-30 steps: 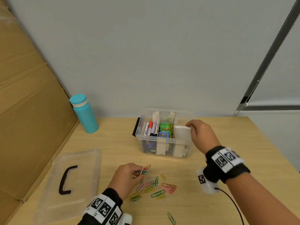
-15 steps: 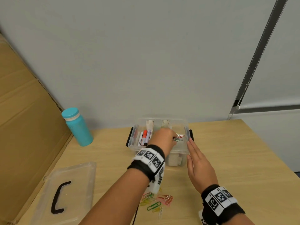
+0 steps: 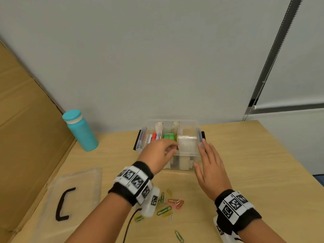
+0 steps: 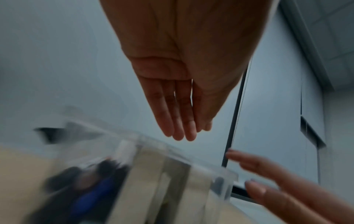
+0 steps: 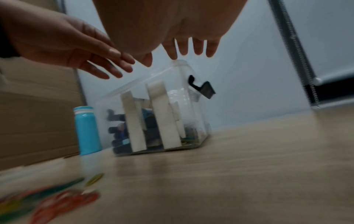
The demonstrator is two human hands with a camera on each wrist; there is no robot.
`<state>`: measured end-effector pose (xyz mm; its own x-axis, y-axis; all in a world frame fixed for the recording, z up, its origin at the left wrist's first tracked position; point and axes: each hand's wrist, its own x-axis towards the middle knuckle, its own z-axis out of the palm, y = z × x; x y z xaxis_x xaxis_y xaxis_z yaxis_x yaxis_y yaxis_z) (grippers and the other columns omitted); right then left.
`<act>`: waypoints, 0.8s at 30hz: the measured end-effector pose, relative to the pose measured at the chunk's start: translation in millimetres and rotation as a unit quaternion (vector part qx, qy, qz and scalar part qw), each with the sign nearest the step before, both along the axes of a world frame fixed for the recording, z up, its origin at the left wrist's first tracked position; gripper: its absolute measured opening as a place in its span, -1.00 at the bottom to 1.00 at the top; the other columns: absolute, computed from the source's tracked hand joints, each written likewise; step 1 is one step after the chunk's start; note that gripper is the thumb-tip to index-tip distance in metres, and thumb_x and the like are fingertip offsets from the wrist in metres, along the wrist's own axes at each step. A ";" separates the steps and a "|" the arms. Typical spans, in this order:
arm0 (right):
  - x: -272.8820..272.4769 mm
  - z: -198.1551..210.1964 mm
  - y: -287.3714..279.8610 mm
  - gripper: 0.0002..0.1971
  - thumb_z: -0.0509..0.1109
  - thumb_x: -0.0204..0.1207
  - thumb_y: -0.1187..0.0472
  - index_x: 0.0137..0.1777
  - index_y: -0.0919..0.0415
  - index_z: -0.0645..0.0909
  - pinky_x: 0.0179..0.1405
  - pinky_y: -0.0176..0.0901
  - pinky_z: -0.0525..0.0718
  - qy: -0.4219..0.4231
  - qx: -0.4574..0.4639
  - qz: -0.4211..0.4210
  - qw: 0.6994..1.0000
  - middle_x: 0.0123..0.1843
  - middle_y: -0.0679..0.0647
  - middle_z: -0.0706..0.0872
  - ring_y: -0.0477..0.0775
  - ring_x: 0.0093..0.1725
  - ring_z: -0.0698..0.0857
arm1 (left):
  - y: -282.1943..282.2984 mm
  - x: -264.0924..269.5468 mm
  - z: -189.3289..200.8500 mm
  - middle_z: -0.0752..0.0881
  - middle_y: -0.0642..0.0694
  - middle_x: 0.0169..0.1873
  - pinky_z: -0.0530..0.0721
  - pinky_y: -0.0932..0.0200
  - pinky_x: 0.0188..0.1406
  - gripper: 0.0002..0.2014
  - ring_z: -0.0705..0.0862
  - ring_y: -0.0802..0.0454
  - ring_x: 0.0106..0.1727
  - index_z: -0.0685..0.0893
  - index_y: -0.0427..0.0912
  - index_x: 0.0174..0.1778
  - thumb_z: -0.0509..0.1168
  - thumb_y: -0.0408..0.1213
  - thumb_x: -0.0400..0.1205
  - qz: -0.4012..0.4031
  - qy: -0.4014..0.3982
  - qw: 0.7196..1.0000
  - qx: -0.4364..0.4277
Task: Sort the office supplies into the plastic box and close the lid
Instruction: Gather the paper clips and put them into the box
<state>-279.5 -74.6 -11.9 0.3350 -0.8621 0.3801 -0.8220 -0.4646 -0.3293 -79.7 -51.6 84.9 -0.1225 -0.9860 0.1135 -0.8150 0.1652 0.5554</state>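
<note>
Head view: plastic box (image 3: 197, 151) between both hands; fingers (image 3: 203, 146) straight, holding nothing.

The plastic box (image 3: 188, 166) is set behind the paper clips (image 3: 172, 205); the lid (image 3: 87, 183) is laid left

Wooden table (image 3: 245, 155) bears plastic box (image 3: 197, 160); lid (image 3: 77, 195); bottle (image 3: 82, 132); paper clips (image 3: 168, 206).
</note>
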 end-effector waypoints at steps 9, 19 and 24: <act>39.1 -18.4 66.8 -0.45 0.24 0.58 -0.06 0.52 0.13 0.32 0.35 -0.11 0.52 0.143 0.184 0.250 0.940 0.46 -0.01 0.33 0.01 0.38 0.37 | 102.0 80.7 -90.3 0.64 0.22 0.00 0.56 0.32 0.04 -0.61 0.59 0.23 -0.02 0.62 0.07 0.22 0.44 -0.02 0.48 0.107 -0.065 0.968 0.217; 66.8 -38.3 74.8 -0.67 0.22 0.50 0.49 0.24 0.26 0.54 -0.11 -0.02 0.55 0.220 0.171 0.225 0.934 0.20 0.18 0.52 0.21 0.18 0.52 | 107.5 70.2 -120.6 0.57 0.12 -0.14 0.41 0.51 -0.24 -0.75 0.55 0.19 -0.17 0.67 -0.02 0.01 0.48 -0.19 0.44 0.080 -0.038 0.975 0.204; 78.1 -33.9 74.2 -0.71 0.36 0.36 0.48 0.08 0.30 0.62 -0.37 -0.05 0.51 0.205 0.169 0.188 0.945 0.00 0.23 0.62 0.26 -0.02 0.64 | 101.8 63.4 -118.5 0.64 0.07 -0.09 0.57 0.21 -0.03 -0.81 0.64 0.07 -0.03 0.68 -0.03 0.06 0.32 -0.16 0.55 0.080 -0.118 0.973 0.180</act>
